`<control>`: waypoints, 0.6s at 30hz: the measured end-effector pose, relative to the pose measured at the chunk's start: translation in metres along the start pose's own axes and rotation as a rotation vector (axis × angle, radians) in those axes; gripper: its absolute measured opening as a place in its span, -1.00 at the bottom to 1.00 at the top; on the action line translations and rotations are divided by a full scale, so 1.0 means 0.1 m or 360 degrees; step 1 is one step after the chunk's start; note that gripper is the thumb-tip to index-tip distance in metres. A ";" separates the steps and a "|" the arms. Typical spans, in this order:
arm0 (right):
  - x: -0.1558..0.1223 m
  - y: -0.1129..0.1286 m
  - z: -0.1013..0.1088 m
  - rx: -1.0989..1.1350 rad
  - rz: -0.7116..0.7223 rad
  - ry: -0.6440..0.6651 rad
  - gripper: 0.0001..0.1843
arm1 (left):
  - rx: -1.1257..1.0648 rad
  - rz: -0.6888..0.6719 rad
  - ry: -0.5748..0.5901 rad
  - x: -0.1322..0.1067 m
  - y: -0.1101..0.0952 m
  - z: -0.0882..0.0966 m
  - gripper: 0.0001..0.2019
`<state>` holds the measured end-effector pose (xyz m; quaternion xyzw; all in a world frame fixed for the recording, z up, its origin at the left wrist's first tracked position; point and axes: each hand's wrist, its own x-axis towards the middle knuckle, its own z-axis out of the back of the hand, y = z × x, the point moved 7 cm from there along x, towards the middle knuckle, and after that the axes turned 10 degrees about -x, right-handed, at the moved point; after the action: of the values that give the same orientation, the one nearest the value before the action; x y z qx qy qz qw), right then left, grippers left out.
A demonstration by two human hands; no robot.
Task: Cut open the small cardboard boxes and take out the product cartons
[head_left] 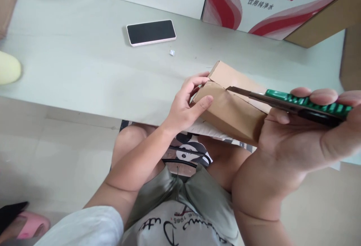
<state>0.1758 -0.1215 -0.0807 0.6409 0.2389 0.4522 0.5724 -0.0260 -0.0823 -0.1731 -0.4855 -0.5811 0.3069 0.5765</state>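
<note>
A small brown cardboard box (pixel 231 110) rests at the near edge of the pale table (pixel 84 62). My left hand (pixel 187 105) grips its left end, thumb on the near face and fingers curled over the top. My right hand (pixel 304 129) is closed around a utility knife with a green ribbed handle (pixel 307 103). Its blade (pixel 239 91) lies along the top seam of the box, pointing left.
A phone (pixel 151 32) lies face up farther back on the table, with a tiny white scrap (pixel 172 53) near it. A large red-and-white carton (pixel 270 2) and brown boxes (pixel 318 28) stand along the far edge. A yellowish object (pixel 8 67) sits at the left.
</note>
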 end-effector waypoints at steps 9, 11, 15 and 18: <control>0.02 0.02 0.00 0.0153 0.0035 -0.0066 -0.78 | 0.0009 -0.0070 0.0019 0.02 0.00 -0.01 -0.56; 0.03 0.03 -0.03 0.0096 0.0040 -0.0015 -0.77 | 0.0029 -0.0084 0.0017 0.02 0.00 -0.01 -0.55; 0.04 0.04 -0.02 0.0051 0.0102 -0.0021 -0.74 | 0.0041 -0.0089 0.0011 0.02 0.01 0.00 -0.53; 0.03 0.04 0.02 -0.0049 0.0187 -0.0123 -0.72 | -0.0001 -0.0060 0.0020 0.02 0.01 -0.01 -0.53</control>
<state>0.1785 -0.1207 -0.0756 0.6621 0.1716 0.4635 0.5634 -0.0247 -0.0798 -0.1732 -0.4766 -0.5866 0.2928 0.5857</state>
